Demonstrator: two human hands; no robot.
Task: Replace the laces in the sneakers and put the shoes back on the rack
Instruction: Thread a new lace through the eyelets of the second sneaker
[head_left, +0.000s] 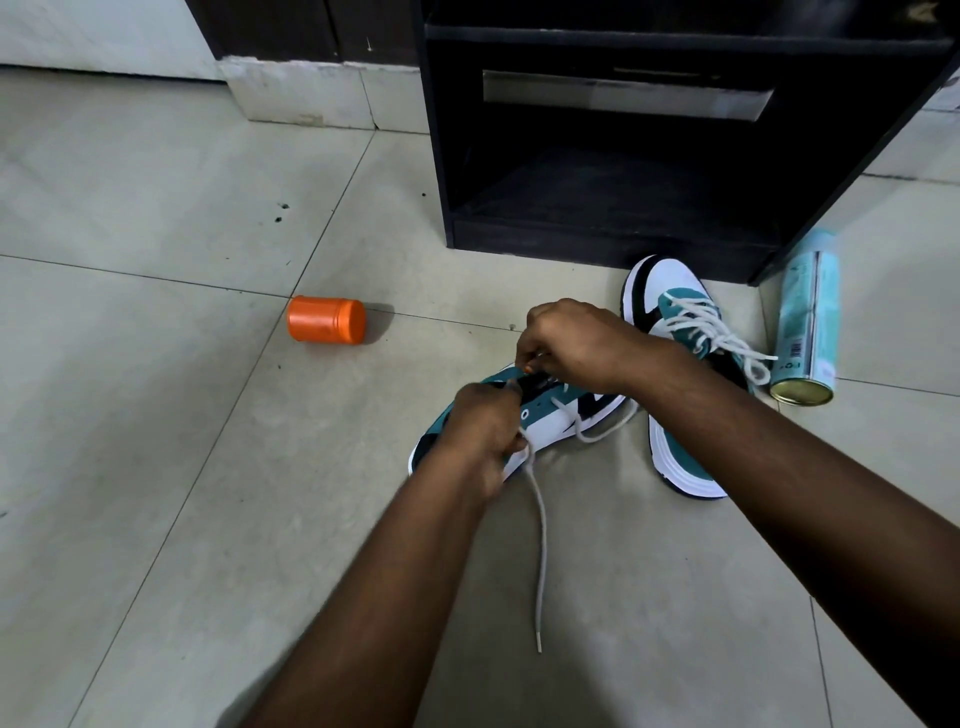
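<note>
Head view: black shoe rack (649, 171) on tiled floor; laced teal-white sneaker (680, 322) before it; unlaced sneaker (561, 421) nearer; aerosol can (808, 322) lying right; orange jar (326, 319) left. Left hand (483, 426) fingers pinch white lace (540, 530); right hand (571, 338) fingers curl on the eyelet area.

Left grip (485, 423) and right grip (569, 340) both curled, pinching, forearms extended.

We see our left hand (485, 426) and right hand (569, 343) pinching the lace (540, 525) on a sneaker (558, 423) near the rack (613, 171).
</note>
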